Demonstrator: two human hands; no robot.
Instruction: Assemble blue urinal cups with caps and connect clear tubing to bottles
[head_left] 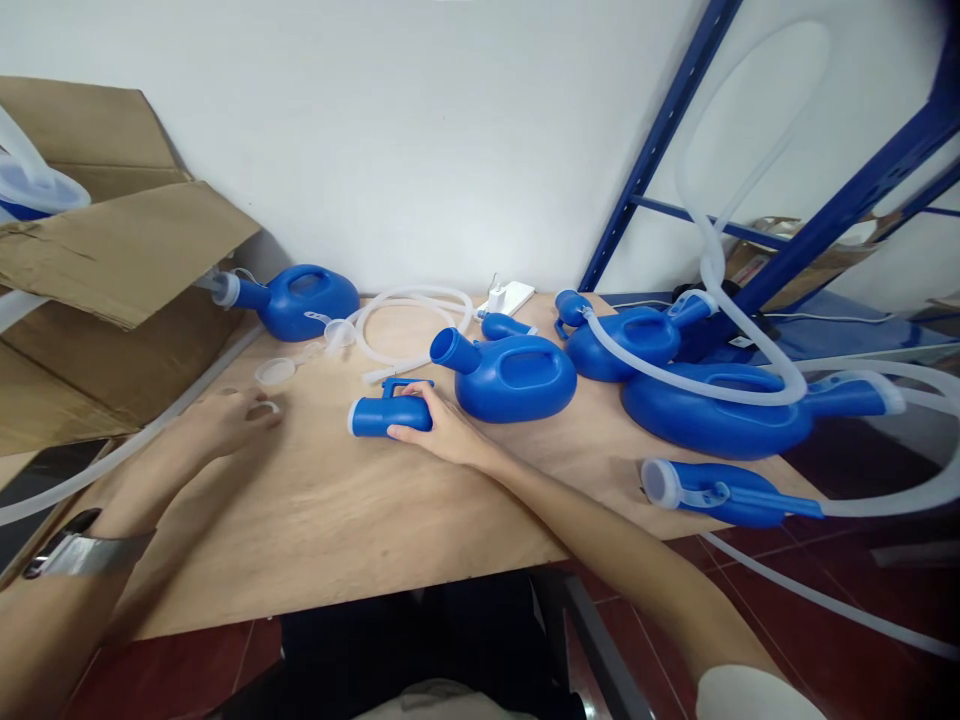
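My right hand (441, 424) is closed round the back end of a blue tubular mouthpiece (379, 417), which lies on its side on the table. It has a small handle on top and a white rim facing left. Farther left, my left hand (229, 425) pinches a small white ring (264, 406) just over the wood. Behind that hand lie a clear round cap (275, 371) and a translucent strapped cup (340, 335). Right of the mouthpiece stands a blue urinal bottle (517, 385), its open neck pointing left.
An open cardboard box (127, 250) stands at left, a white hose (142, 435) beside it. Another blue bottle (311, 300) and a coiled hose (409, 292) are at the back. Several bottles with hoses (712, 410) crowd the right, near a blue metal rack (652, 150).
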